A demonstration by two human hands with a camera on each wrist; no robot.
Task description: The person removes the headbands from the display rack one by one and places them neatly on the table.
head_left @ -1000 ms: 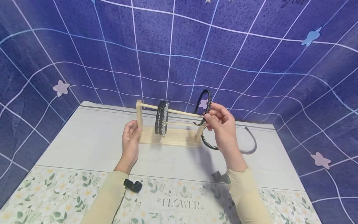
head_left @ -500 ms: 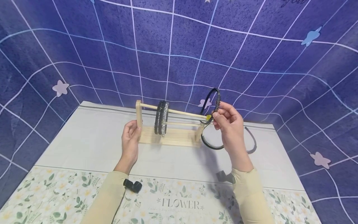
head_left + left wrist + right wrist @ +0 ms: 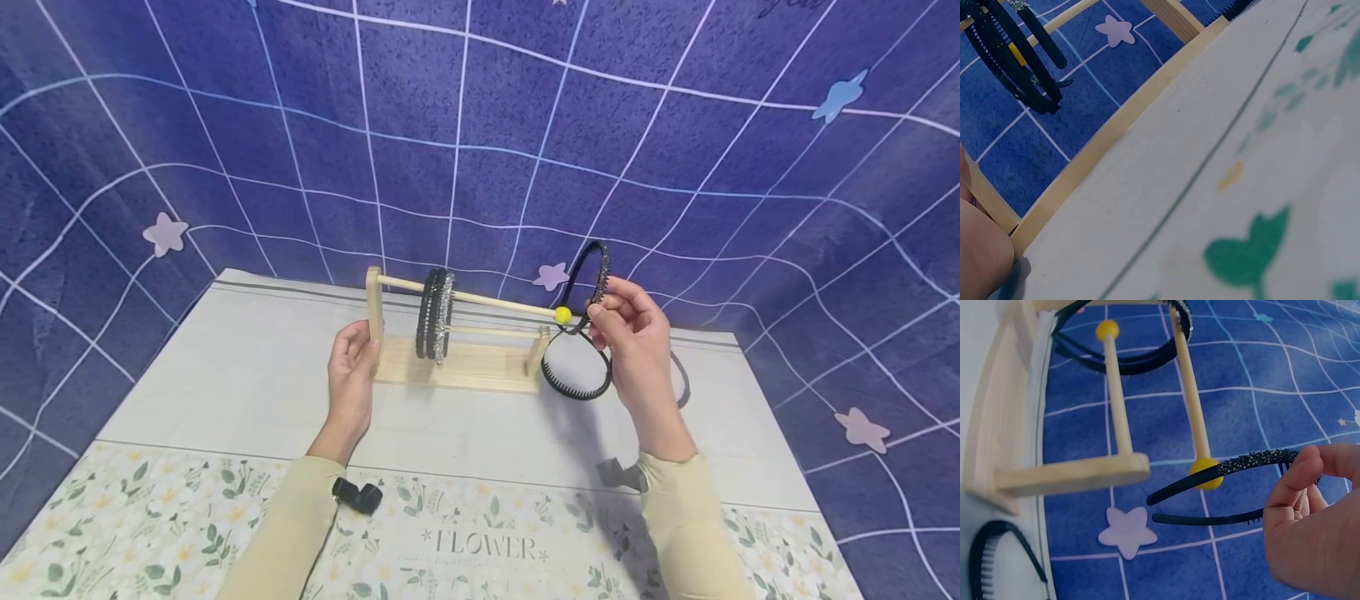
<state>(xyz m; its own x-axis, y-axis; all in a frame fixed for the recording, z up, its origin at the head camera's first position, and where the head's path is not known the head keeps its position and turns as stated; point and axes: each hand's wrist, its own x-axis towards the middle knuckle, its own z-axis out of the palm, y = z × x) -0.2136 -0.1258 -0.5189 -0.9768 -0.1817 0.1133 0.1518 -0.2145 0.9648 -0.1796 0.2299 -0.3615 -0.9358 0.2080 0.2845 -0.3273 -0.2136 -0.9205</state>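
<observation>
My right hand (image 3: 633, 333) pinches a black headband (image 3: 603, 271) with sparkly stones along its band, held upright just beyond the yellow ball (image 3: 563, 316) at the end of the upper rod. In the right wrist view the headband's two tips (image 3: 1152, 499) point toward the rack. My left hand (image 3: 350, 362) grips the left upright (image 3: 374, 308) of a wooden rack (image 3: 465, 367). Several headbands (image 3: 435, 317), black and silver, hang together on the rods near the rack's left side. In the left wrist view their lower ends (image 3: 1047, 103) show, and only part of my hand.
Another black toothed headband (image 3: 576, 392) lies on the white table cover (image 3: 465, 433) by the rack's right end. A greyish headband (image 3: 681, 383) lies farther right, partly hidden by my right hand. The blue grid-patterned curtain (image 3: 480, 125) rises behind the rack.
My right hand has moved right with the black headband, from around the rod's end to beyond its tip, uncovering the yellow ball. My left hand has stayed on the rack.
</observation>
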